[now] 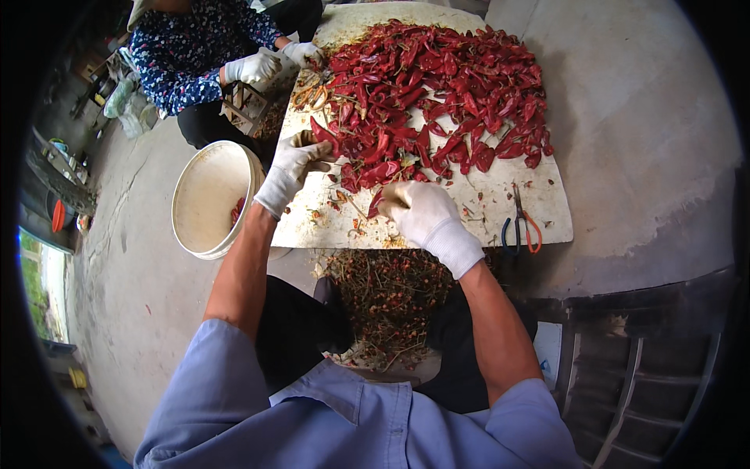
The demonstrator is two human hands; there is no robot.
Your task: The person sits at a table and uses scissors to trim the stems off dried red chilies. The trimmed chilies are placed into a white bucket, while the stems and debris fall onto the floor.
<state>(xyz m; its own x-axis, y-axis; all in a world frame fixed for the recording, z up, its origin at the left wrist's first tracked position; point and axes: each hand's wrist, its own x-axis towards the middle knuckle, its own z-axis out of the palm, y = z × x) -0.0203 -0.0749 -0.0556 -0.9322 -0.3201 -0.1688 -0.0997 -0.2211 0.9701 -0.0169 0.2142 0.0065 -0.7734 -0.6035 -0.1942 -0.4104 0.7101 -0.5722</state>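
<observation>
My left hand (293,167), in a white work glove, is at the left side of a pale board (316,225). Its fingertips close around a dried-looking red chili pepper (324,135) whose tip points up. Nearer the board's front edge, my right hand (419,211), gloved too, pinches another red pepper (375,203); the glove hides part of it. Beyond both hands spreads a wide heap of red chili peppers (433,76). Cut stems and small pepper bits (354,223) litter the board around my fingers.
Snips with one orange handle (520,223) lie at the board's front right. Orange-handled scissors (313,97) rest near a co-worker's gloved hands (255,67). A white bucket (205,199) with a few peppers stands left of the board. Stem waste (384,299) covers the floor between my legs.
</observation>
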